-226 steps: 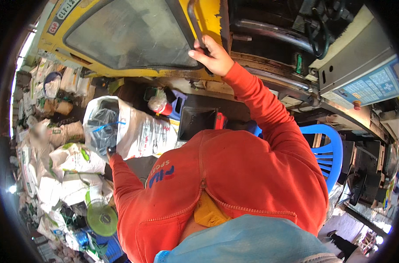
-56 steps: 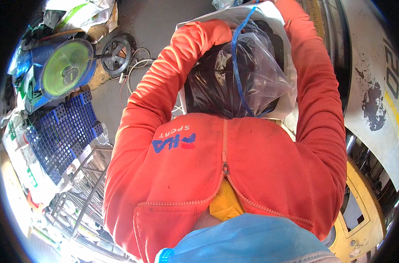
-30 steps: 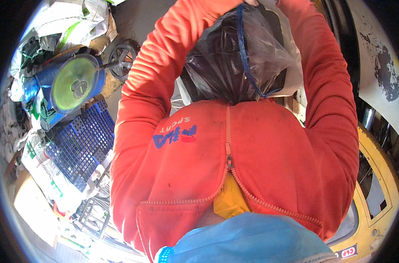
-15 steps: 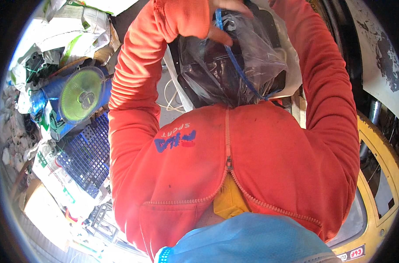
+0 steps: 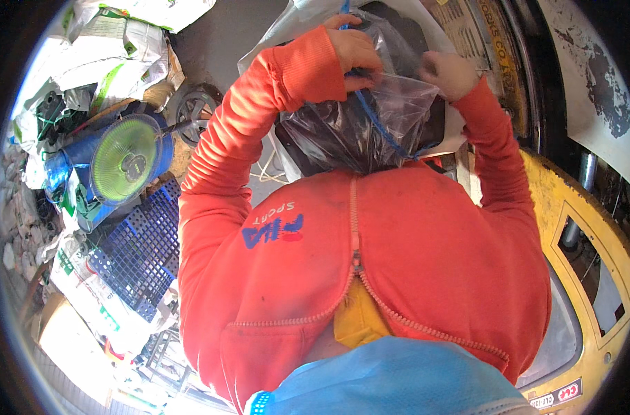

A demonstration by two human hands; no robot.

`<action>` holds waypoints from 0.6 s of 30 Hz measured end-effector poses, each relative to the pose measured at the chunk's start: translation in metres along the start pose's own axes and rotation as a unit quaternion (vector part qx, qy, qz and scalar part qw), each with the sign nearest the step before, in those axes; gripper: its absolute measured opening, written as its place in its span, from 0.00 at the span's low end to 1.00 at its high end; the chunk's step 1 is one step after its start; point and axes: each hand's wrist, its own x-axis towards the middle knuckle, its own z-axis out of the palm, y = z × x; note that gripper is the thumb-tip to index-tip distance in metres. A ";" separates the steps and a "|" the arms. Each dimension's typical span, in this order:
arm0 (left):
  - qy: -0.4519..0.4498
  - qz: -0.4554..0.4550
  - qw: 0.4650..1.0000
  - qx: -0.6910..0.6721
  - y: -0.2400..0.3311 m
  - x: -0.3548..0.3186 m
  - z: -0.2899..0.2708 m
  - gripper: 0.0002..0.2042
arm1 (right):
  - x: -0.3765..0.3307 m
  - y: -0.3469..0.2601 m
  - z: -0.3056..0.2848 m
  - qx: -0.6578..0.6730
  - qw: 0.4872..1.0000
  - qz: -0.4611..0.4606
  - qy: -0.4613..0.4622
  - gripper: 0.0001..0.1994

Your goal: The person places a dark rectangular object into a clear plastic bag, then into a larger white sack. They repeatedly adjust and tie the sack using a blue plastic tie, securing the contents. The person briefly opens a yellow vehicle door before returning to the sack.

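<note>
A clear plastic bag (image 5: 405, 111) with dark contents lies against my chest, a blue cord (image 5: 377, 121) running down across it. My left hand (image 5: 356, 54) is closed over the top of the bag, its fingers curled around the cord. At the bag's right edge my right hand (image 5: 451, 75) is closed, fingertips pinched on the clear plastic. A black surface (image 5: 429, 128) shows behind and beside the bag, with a white sheet (image 5: 277, 31) around it. What fills the bag is too dark to make out.
On the left stand a green fan (image 5: 124, 159), a blue plastic crate (image 5: 138, 245) and white sacks (image 5: 114, 48). A wheel (image 5: 194, 111) rests on the floor beyond my left arm. To my right is a yellow machine panel (image 5: 536, 187) with dark pillars (image 5: 529, 76).
My right hand has come into view and down to the bag's right edge. The left hand has shifted slightly right and lower, its fingers closing over the bag and cord.
</note>
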 end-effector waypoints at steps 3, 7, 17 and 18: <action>0.021 0.008 0.999 -0.031 0.000 -0.002 0.007 0.13 | -0.014 0.000 0.011 0.126 0.986 0.032 0.106 0.15; 0.248 -0.010 0.954 -0.166 0.001 -0.007 0.010 0.10 | -0.044 -0.030 -0.011 0.333 0.900 -0.031 0.279 0.07; 0.182 -0.333 0.906 -0.187 -0.012 -0.039 0.017 0.14 | -0.057 -0.119 -0.042 0.075 0.927 -0.200 0.308 0.13; 0.187 -0.302 0.910 -0.215 -0.008 -0.040 0.020 0.15 | -0.057 -0.122 -0.045 0.086 0.915 -0.211 0.334 0.13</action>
